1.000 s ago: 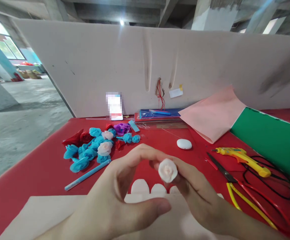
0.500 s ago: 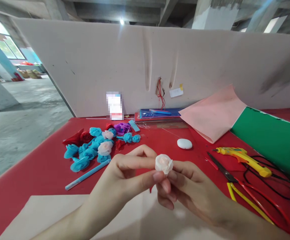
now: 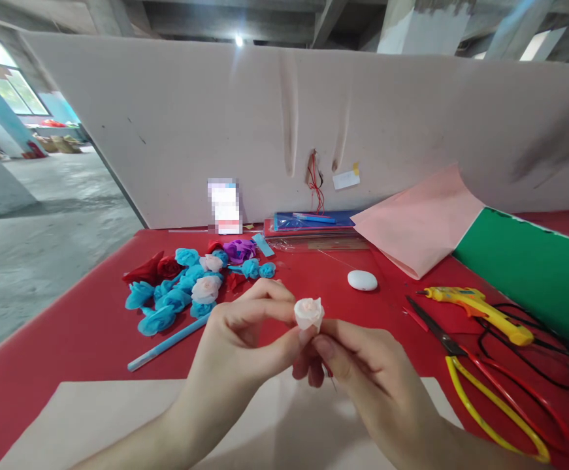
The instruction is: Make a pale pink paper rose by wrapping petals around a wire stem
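Between my two hands is a small pale pink paper rose (image 3: pixel 308 314), its rolled petals facing up. My left hand (image 3: pixel 252 333) pinches it from the left, with thumb and index finger at its side. The fingertips of my right hand (image 3: pixel 370 365) close on its base from the right. A thin thread or wire end shows faintly under the right fingers. Below both hands lies a sheet of pale paper (image 3: pixel 117 418). To the left is a pile of blue paper roses (image 3: pixel 173 300), with pink roses (image 3: pixel 206 288) and a purple flower (image 3: pixel 240 250) among them.
Scissors (image 3: pixel 453 346) with red and yellow handles and a yellow glue gun (image 3: pixel 480 310) with a black cord lie at the right. A white oval case (image 3: pixel 362 281) sits behind my hands. Pink paper (image 3: pixel 416 222) and a green sheet (image 3: pixel 529 274) lean near the white board (image 3: pixel 191 117).
The rose has shifted slightly left and tilted, so more of its side shows. My right hand has moved left with it, gripping lower at the base.
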{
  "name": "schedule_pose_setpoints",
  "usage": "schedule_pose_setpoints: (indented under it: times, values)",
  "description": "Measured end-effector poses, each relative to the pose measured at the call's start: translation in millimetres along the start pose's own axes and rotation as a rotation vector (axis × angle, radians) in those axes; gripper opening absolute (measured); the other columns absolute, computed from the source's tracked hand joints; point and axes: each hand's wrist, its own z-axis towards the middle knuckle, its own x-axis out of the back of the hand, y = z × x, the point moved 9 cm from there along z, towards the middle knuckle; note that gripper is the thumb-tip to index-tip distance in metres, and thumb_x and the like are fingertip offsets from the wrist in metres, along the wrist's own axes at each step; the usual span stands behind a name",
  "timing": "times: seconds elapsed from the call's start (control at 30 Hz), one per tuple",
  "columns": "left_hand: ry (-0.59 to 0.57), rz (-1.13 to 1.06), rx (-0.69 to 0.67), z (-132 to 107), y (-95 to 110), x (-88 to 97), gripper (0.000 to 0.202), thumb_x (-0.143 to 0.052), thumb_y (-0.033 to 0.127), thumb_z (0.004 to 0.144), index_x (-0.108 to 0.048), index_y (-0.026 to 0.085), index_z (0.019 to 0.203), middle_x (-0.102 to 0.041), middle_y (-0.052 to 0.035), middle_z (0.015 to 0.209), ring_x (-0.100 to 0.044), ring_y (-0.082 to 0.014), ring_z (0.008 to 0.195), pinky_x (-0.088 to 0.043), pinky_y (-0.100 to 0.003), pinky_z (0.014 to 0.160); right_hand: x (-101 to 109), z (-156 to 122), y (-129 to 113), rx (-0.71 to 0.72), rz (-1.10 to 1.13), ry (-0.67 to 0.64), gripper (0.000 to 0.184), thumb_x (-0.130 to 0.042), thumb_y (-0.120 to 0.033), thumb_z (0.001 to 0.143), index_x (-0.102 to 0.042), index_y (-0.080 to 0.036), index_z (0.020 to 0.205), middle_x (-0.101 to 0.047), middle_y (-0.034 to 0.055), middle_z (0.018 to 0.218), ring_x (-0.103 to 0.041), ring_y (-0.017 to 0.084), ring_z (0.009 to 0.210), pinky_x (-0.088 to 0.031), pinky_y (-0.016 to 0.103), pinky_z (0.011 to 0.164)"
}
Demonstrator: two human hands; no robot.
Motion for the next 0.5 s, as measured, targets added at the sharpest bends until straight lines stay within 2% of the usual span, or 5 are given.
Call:
schedule_pose_setpoints:
  times: [0.17, 0.23, 0.27, 0.37, 0.5]
  values:
    - [0.05, 0.13, -0.061, 2, 2, 1.6, 0.017, -0.066, 0.021, 0.078, -0.07, 0.021, 0.062, -0.055, 0.0009, 0.066, -0.053, -0.0112, 0.063, -0.048, -0.018, 0.051, 8, -5, -19, 0.24, -0.373, 0.148, 0.022, -0.041, -0.013, 0.09, -0.056, -0.017, 0.075, -0.059, 0.0, 0.063, -0.054, 0.01, 0.055, -0.042, 0.019, 0.051]
    - [0.015, 0.144, -0.065, 3, 1, -2.4, 0.018, -0.064, 0.024, 0.08, -0.069, 0.021, 0.064, -0.055, 0.0009, 0.068, -0.053, -0.0111, 0.06, -0.047, -0.02, 0.048, 8, -9, -26, 0.308, -0.425, 0.163, 0.021, -0.039, -0.01, 0.088, -0.056, -0.016, 0.077, -0.06, 0.001, 0.064, -0.055, 0.01, 0.055, -0.043, 0.019, 0.051]
    - [0.008, 0.174, -0.085, 3, 3, -3.1, 0.016, -0.064, 0.025, 0.08, -0.068, 0.021, 0.065, -0.056, 0.001, 0.069, -0.054, -0.0117, 0.061, -0.047, -0.021, 0.049, 7, -9, -27, 0.299, -0.417, 0.144, 0.02, -0.039, -0.011, 0.088, -0.055, -0.016, 0.077, -0.061, 0.0017, 0.065, -0.057, 0.01, 0.057, -0.044, 0.019, 0.053]
    - [0.094, 0.378, -0.283, -1, 26, 3.6, 0.004, -0.066, 0.022, 0.077, -0.062, 0.023, 0.076, -0.058, 0.002, 0.075, -0.056, -0.0153, 0.072, -0.049, -0.027, 0.065, 8, -7, -18, 0.121, -0.294, 0.054, 0.03, -0.036, -0.018, 0.092, -0.053, -0.016, 0.067, -0.061, 0.0011, 0.058, -0.057, 0.009, 0.051, -0.043, 0.018, 0.049]
    - [0.243, 0.787, -0.722, -26, 70, 6.5, 0.024, -0.069, 0.013, 0.069, -0.059, 0.031, 0.081, -0.058, 0.0054, 0.072, -0.052, -0.0173, 0.074, -0.04, -0.041, 0.094, 5, -8, -1, -0.16, 0.006, -0.049, 0.034, -0.038, -0.034, 0.094, -0.05, -0.017, 0.067, -0.06, 0.0017, 0.054, -0.056, 0.01, 0.046, -0.045, 0.018, 0.045]
